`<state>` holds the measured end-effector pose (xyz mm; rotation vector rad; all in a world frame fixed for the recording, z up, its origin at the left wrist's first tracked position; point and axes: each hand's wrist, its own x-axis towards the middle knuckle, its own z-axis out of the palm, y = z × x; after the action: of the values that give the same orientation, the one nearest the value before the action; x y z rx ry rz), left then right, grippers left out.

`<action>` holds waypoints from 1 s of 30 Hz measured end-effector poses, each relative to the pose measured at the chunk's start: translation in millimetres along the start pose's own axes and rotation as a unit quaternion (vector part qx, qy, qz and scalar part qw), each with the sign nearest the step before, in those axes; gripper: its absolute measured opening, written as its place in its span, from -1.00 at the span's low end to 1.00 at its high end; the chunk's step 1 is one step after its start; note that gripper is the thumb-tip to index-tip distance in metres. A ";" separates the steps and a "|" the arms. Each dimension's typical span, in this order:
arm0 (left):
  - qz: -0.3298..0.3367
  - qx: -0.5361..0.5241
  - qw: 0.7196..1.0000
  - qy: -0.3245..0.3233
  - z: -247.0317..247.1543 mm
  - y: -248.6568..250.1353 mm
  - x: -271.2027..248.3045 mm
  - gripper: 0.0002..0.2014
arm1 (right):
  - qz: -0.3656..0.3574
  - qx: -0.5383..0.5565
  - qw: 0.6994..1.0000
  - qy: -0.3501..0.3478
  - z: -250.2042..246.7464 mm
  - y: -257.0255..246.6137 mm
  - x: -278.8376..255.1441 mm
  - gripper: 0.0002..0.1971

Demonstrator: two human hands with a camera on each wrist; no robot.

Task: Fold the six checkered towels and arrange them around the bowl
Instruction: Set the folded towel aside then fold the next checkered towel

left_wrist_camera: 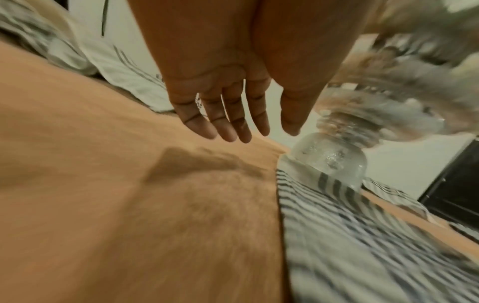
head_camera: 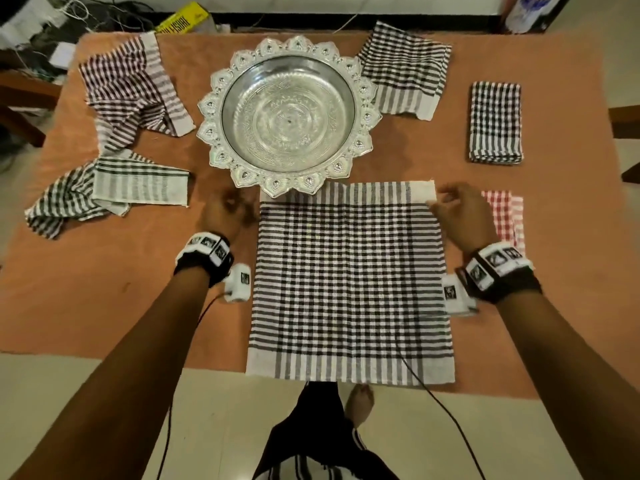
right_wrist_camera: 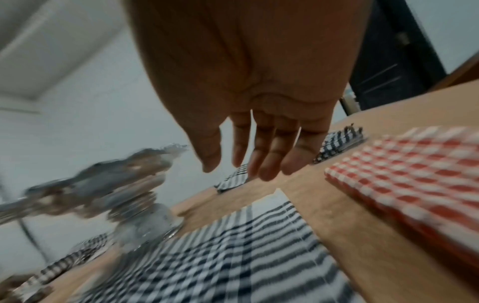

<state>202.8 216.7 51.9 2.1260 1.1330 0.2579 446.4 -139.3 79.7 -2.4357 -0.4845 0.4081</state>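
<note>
A black-and-white checkered towel (head_camera: 349,282) lies spread flat at the table's near edge, its far edge tucked under the silver bowl (head_camera: 287,112). My left hand (head_camera: 227,209) hovers open over bare tablecloth beside the towel's far left corner, fingers straight (left_wrist_camera: 228,121). My right hand (head_camera: 450,206) hovers open at the towel's far right corner, holding nothing (right_wrist_camera: 246,164). A folded black checkered towel (head_camera: 496,123) lies at the right. A folded red checkered towel (head_camera: 505,216) sits just right of my right hand. Three more towels lie unfolded or loosely folded around the bowl.
The orange tablecloth (head_camera: 104,299) covers the table. A crumpled towel (head_camera: 104,192) and a maroon-striped one (head_camera: 131,91) lie left of the bowl; a loosely folded one (head_camera: 403,69) lies behind it on the right. Cables and clutter lie on the floor beyond the far edge.
</note>
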 end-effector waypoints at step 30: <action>-0.006 0.117 0.991 0.068 25.1 -100.7 -260.3 -0.70 | 0.021 -0.166 0.983 0.077 42.2 98.3 -267.5 -0.77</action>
<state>-6.1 36.2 4.1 2.3345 1.3082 0.2805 216.6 -306.5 32.1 -2.7770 -0.4639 0.1626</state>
